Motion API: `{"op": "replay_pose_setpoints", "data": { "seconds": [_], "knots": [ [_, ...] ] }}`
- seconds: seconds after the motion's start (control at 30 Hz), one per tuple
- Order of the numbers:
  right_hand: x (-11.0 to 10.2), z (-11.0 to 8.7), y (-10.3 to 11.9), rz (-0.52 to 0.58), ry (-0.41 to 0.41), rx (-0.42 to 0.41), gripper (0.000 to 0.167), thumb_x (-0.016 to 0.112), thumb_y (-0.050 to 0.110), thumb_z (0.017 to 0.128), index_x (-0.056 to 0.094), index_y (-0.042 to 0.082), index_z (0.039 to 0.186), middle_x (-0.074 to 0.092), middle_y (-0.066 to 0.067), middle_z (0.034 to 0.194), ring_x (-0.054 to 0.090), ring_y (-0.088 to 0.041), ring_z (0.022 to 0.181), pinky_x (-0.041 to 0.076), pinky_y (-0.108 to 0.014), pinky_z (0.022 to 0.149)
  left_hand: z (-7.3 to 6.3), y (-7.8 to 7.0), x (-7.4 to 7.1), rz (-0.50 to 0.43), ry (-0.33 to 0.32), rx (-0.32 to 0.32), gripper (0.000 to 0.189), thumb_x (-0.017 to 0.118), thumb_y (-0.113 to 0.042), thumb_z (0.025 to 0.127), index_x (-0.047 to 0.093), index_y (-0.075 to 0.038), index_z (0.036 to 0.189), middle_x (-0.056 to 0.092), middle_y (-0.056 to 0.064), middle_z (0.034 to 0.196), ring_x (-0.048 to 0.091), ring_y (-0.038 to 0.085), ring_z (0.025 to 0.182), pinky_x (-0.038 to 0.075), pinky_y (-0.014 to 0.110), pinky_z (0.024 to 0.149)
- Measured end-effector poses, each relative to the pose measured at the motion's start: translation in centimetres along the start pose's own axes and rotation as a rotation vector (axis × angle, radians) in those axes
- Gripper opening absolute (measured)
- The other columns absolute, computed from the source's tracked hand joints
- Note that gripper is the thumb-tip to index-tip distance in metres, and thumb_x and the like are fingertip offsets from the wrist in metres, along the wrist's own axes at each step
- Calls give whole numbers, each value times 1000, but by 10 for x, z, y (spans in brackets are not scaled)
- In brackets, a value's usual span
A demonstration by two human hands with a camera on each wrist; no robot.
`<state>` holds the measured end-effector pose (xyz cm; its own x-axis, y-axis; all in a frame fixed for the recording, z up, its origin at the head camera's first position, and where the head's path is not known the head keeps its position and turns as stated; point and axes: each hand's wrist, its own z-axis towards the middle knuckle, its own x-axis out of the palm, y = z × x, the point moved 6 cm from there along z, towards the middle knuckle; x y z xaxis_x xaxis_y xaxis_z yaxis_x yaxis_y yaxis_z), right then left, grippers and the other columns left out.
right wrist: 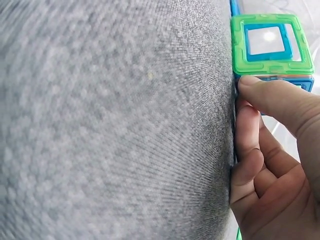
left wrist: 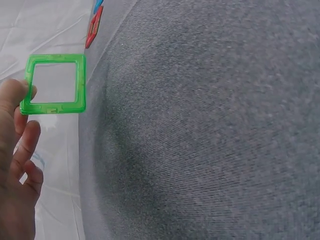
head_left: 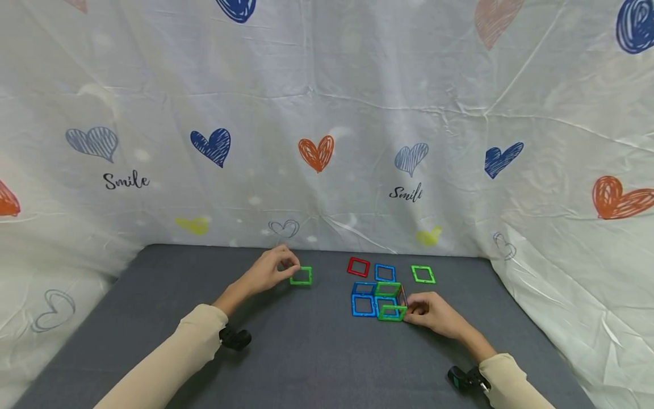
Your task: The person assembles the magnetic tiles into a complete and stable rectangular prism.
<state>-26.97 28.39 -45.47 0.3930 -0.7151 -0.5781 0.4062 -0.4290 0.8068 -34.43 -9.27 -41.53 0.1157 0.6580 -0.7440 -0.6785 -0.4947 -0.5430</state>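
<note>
My left hand (head_left: 268,268) pinches a green square magnetic tile (left wrist: 55,108) between thumb and fingers. That tile is held up on edge near the table's far side. At the right, my right hand (head_left: 434,314) grips the lower right corner of a small structure of joined magnetic tiles. A green tile (right wrist: 272,67) forms its front face, with a blue tile (right wrist: 270,56) visible through it. Another green tile (head_left: 388,283) stands behind, and an orange-looking tile is on the right side. More blue tiles (head_left: 364,314) join on the left. The right fingertips are partly hidden behind the thumb.
Behind the structure lie a loose red tile (head_left: 351,265), a blue tile (head_left: 385,265) and a green tile (head_left: 425,281). A dark grey cloth covers the table (head_left: 306,352). A white curtain (head_left: 352,125) printed with hearts hangs along the far edge.
</note>
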Motion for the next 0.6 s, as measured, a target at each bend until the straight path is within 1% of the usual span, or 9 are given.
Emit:
{"op": "replay_pose_setpoints", "data": {
  "seconds": [0.13, 0.23, 0.43, 0.6],
  "knots": [
    [0, 0, 0, -2, -2, -3, 7, 74, -3, 91, 72, 3, 96, 68, -7, 87, 61, -14, 71, 51, -25, 62, -2, -2, 0, -54, 5, 21, 9, 70, -13, 99, 73, -6, 104, 62, -7, 96, 61, 11, 85, 53, 38, 77],
    [0, 0, 0, -6, -1, 2, 7, 74, -3, 91, 72, 3, 96, 68, -7, 87, 61, -13, 71, 51, -25, 62, -4, -4, 0, -87, 6, 39, 9, 71, -13, 99, 74, -6, 103, 65, -7, 94, 63, 11, 83, 54, 36, 75],
    [0, 0, 3, -3, 2, 4, 7, 75, -2, 91, 72, 3, 95, 68, -7, 87, 62, -13, 72, 51, -25, 62, -7, -13, -1, -146, 4, 67, 8, 74, -12, 96, 76, -6, 99, 65, -6, 88, 63, 11, 79, 56, 32, 71],
    [0, 0, 4, -3, -1, -11, 7, 75, -3, 90, 72, 3, 94, 68, -8, 86, 62, -12, 72, 51, -24, 62, -8, -21, 3, -200, 23, 61, 5, 75, -12, 96, 77, -8, 98, 63, -6, 86, 63, 12, 77, 56, 31, 69]
  ]
}}
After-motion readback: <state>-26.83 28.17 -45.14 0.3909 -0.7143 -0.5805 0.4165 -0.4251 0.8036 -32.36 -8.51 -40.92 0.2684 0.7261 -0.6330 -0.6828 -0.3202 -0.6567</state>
